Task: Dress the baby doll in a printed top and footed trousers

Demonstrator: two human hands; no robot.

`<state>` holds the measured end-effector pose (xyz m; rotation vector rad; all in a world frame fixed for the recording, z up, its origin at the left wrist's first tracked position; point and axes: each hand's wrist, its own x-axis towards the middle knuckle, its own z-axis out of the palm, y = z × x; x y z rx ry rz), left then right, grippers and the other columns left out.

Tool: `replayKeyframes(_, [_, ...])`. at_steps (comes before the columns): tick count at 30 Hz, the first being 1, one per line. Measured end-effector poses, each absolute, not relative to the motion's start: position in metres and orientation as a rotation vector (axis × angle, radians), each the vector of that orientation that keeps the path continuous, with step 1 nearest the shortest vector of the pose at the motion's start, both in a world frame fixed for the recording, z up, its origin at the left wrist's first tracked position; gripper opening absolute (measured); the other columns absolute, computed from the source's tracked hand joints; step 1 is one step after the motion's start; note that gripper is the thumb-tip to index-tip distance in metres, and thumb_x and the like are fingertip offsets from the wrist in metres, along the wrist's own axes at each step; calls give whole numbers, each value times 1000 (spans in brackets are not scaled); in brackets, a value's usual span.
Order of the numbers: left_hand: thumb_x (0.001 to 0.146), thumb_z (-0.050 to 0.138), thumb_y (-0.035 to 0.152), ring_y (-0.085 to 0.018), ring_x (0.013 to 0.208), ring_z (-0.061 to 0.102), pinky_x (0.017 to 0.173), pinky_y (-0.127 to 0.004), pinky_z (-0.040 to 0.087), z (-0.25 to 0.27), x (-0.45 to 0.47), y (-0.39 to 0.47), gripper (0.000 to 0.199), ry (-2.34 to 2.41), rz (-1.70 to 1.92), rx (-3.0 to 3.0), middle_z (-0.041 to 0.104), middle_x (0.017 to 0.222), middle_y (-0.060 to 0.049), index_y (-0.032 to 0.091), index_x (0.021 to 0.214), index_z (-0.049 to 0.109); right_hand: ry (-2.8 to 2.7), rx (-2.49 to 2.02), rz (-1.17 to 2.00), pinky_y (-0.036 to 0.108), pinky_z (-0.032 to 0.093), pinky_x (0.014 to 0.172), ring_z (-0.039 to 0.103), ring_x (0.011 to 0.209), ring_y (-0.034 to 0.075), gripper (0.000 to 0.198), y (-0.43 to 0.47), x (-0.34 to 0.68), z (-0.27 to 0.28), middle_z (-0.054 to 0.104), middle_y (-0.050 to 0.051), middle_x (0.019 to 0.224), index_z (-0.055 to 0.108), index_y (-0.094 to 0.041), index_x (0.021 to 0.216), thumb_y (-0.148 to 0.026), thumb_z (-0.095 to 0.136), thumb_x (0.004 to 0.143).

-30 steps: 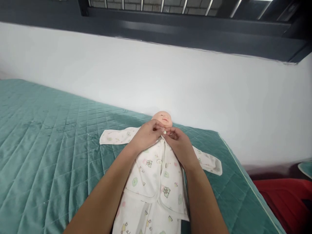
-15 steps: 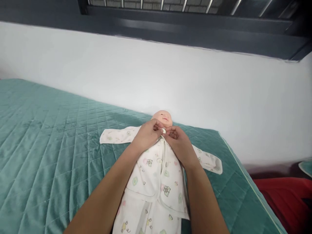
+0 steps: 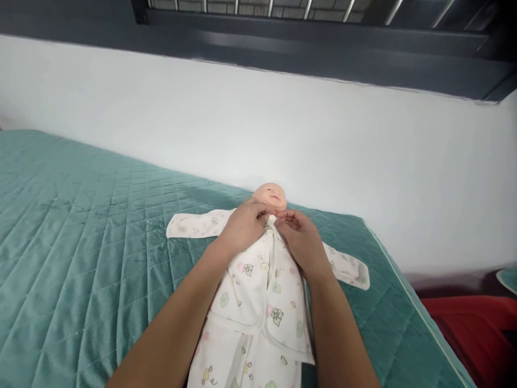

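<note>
A white, long-sleeved cloth baby jacket printed with small green and pink figures [image 3: 248, 288] lies spread at the lower centre of the frame on a green quilted bedcover [image 3: 100, 242], below a smooth, pink doll's head [image 3: 270, 194]. The left hand [image 3: 247, 226] and right hand [image 3: 302, 237] pinch its collar between fingertips, either side of a small, round, pale button [image 3: 272, 217].

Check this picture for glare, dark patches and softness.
Head view: the wall is brightest mid-frame, greyer at right; head view: pale sheen on the dark ledge, and the upper right corner is nearly black; head view: the jacket looks slightly soft, its print legible.
</note>
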<state>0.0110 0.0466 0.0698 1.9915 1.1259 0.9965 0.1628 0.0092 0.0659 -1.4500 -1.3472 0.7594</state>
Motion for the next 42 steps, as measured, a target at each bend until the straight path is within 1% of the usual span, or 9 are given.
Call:
replayKeyframes(5, [88, 49, 13, -20, 106, 61, 97, -33, 45, 71, 10, 47, 32, 1128, 983, 1987, 65, 110, -4, 27, 104, 73, -1360, -1546, 715, 29, 39, 64, 55, 66, 15, 17, 7, 160, 73, 65, 0, 78, 64, -22, 87, -36, 65, 78])
replayKeyframes(11, [89, 47, 13, -19, 107, 61, 100, -32, 45, 70, 10, 46, 32, 1105, 994, 2005, 64, 112, -4, 27, 100, 74, -1371, -1565, 766, 30, 40, 66, 57, 71, 16, 20, 6, 164, 74, 66, 0, 84, 64, -22, 89, -37, 67, 76])
replayKeyframes(16, [89, 48, 14, -20, 106, 61, 102, -33, 44, 69, 11, 46, 32, 1125, 999, 2010, 64, 113, -4, 27, 102, 74, -1331, -1550, 818, 30, 41, 66, 58, 72, 16, 22, 8, 167, 71, 65, 1, 84, 64, -22, 88, -37, 70, 73])
replayKeyframes(22, [90, 46, 15, -19, 107, 61, 101, -32, 44, 69, 11, 45, 30, 1097, 1010, 1986, 64, 114, -3, 26, 99, 73, -1264, -1587, 742, 32, 42, 71, 59, 75, 18, 21, 9, 160, 71, 66, 2, 83, 65, -21, 84, -36, 72, 72])
replayKeyframes(24, [90, 48, 18, -19, 106, 61, 100, -32, 44, 69, 12, 44, 27, 1105, 999, 1975, 65, 114, -2, 27, 98, 72, -1250, -1582, 723, 32, 43, 72, 59, 76, 18, 20, 9, 159, 71, 66, 2, 83, 64, -20, 82, -36, 72, 72])
replayKeyframes(27, [88, 52, 25, -19, 103, 62, 94, -30, 47, 70, 13, 44, 22, 1129, 972, 1945, 64, 115, -2, 27, 97, 73, -1247, -1559, 721, 32, 43, 73, 60, 77, 18, 20, 11, 160, 69, 67, 3, 83, 64, -20, 81, -36, 71, 74])
replayKeyframes(32, [85, 58, 29, -18, 95, 62, 86, -28, 49, 69, 10, 46, 21, 1119, 938, 1960, 63, 116, -2, 28, 100, 73, -1283, -1464, 816, 31, 43, 72, 60, 78, 17, 18, 13, 167, 62, 67, 2, 85, 66, -20, 89, -33, 68, 76])
replayKeyframes(35, [85, 59, 32, -18, 96, 62, 81, -27, 50, 69, 10, 46, 23, 1130, 936, 1980, 63, 116, -2, 29, 103, 73, -1284, -1397, 903, 29, 43, 71, 59, 78, 16, 19, 13, 171, 61, 66, 1, 86, 65, -21, 92, -31, 68, 76])
replayKeyframes(42, [86, 59, 30, -19, 99, 62, 88, -29, 50, 69, 12, 45, 22, 1224, 919, 2032, 63, 118, -1, 29, 103, 73, -1298, -1426, 902, 28, 42, 69, 58, 76, 15, 20, 11, 171, 62, 65, 0, 86, 66, -21, 93, -29, 68, 75])
